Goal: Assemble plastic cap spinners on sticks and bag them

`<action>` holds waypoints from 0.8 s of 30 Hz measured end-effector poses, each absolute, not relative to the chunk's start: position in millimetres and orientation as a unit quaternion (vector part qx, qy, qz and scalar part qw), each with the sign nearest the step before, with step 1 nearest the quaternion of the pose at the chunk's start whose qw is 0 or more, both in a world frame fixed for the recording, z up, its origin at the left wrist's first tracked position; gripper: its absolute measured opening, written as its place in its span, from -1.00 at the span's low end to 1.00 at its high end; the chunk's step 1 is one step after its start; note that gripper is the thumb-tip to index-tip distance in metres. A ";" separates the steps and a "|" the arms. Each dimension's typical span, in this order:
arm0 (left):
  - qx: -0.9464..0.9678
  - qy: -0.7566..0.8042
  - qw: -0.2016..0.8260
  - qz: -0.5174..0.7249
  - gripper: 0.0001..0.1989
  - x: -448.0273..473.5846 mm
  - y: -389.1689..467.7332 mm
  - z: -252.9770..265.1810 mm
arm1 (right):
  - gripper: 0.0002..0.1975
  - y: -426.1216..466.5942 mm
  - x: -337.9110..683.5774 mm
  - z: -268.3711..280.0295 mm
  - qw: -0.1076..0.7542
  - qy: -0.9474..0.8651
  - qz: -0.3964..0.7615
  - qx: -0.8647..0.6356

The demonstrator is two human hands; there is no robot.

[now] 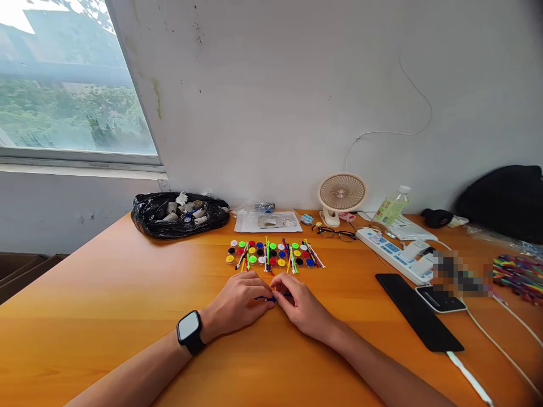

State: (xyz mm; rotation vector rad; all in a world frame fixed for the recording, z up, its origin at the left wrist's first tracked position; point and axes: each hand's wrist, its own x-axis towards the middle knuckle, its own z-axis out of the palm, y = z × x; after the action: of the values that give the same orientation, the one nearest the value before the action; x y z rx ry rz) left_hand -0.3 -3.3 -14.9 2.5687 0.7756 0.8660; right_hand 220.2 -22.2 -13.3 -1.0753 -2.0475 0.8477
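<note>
Apparently, work on one thin blue piece (263, 298) is under way: it sits mostly hidden between the person's left hand (244, 297) and right hand (303, 305), the fingers of both pinched narrow around it just above the counter (127, 305). Beyond them, coloured discs (281, 262) and slim sticks (267, 254) lie in a neat spread, none in hand, and whether any are finished cannot be told

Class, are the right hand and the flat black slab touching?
Apart: the head view shows bare wooden tabletop between the right hand and the flat black slab.
</note>
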 end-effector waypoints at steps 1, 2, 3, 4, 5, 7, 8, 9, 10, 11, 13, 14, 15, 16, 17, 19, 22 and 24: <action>0.902 0.273 0.156 0.296 -0.85 -0.2 -3.6 -13.8 | -0.92 -21.8 220.5 -13.4 0.333 -0.784 0.324 -0.412; 0.905 0.274 0.152 0.288 -0.85 -0.2 -4.1 -12.7 | -0.92 -21.5 220.8 -13.2 0.333 -0.784 0.324 -0.412; 0.907 0.276 0.148 0.281 -0.85 -0.2 -4.6 -11.5 | -0.92 -21.3 221.1 -12.7 0.331 -0.785 0.325 -0.410; 0.909 0.278 0.146 0.274 -0.85 -0.2 -5.3 -10.6 | -0.92 -21.2 221.4 -12.1 0.329 -0.787 0.326 -0.407; 0.910 0.279 0.146 0.270 -0.86 -0.1 -5.9 -10.0 | -0.92 -21.1 221.7 -11.4 0.327 -0.789 0.327 -0.404; 0.909 0.283 0.155 0.265 -0.91 0.0 -7.1 -9.6 | -0.91 -21.0 222.4 -10.1 0.325 -0.794 0.328 -0.396; 0.907 0.285 0.161 0.263 -0.94 0.2 -7.6 -9.7 | -0.91 -20.9 222.8 -9.7 0.324 -0.796 0.329 -0.392; 0.906 0.288 0.169 0.262 -0.95 0.4 -8.0 -9.8 | -0.91 -20.7 223.1 -9.8 0.323 -0.796 0.331 -0.390; 0.903 0.291 0.174 0.262 -0.94 0.7 -8.3 -9.9 | -0.91 -20.5 223.5 -10.2 0.323 -0.796 0.332 -0.389; 0.901 0.295 0.177 0.263 -0.92 1.1 -8.6 -9.8 | -0.91 -20.3 223.8 -11.0 0.322 -0.796 0.335 -0.389; 0.900 0.299 0.178 0.263 -0.88 1.8 -8.9 -9.5 | -0.91 -19.9 224.1 -13.1 0.322 -0.793 0.338 -0.392; 0.900 0.299 0.177 0.264 -0.86 2.1 -9.0 -9.2 | -0.90 -19.7 224.0 -14.0 0.322 -0.791 0.341 -0.393; 0.900 0.298 0.177 0.264 -0.85 2.2 -9.1 -9.0 | -0.90 -19.6 223.8 -14.6 0.323 -0.790 0.342 -0.394; 0.900 0.298 0.177 0.264 -0.85 2.1 -9.2 -9.0 | -0.90 -19.6 223.5 -14.7 0.323 -0.790 0.339 -0.396; 0.900 0.298 0.177 0.265 -0.84 1.8 -9.4 -9.0 | -0.89 -19.6 223.4 -14.2 0.322 -0.792 0.331 -0.399; 0.898 0.301 0.178 0.269 -0.83 0.9 -9.8 -9.3 | -0.89 -19.5 223.9 -11.4 0.320 -0.802 0.287 -0.415; 0.896 0.299 0.183 0.272 -0.81 -0.3 -10.5 -10.0 | -0.90 -19.6 227.5 -5.4 0.329 -0.799 0.191 -0.466; 0.896 0.295 0.191 0.271 -0.80 -0.6 -11.0 -9.9 | -0.87 -20.1 230.4 -2.3 0.338 -0.783 0.151 -0.500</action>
State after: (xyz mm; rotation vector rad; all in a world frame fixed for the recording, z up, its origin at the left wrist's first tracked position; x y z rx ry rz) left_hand -0.6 -11.0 -9.9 2.5181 0.8294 0.7610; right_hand 230.4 -20.1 -2.3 -1.3021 -2.0400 0.3924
